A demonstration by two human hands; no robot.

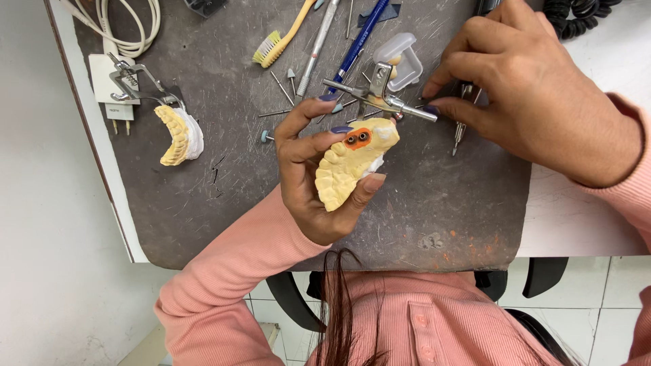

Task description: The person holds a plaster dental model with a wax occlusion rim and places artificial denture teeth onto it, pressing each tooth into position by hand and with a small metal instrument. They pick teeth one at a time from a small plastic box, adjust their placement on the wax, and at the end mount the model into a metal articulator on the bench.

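We noted our left hand in closed grip on the yellow dental cast, orange patch with two holes on top; right hand pinched the metal articulator arm just above the cast.

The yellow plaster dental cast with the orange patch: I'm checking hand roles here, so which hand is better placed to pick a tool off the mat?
Probably the right hand: its fingertips already rest among the metal tools. The left hand is wrapped around the yellow plaster dental cast.
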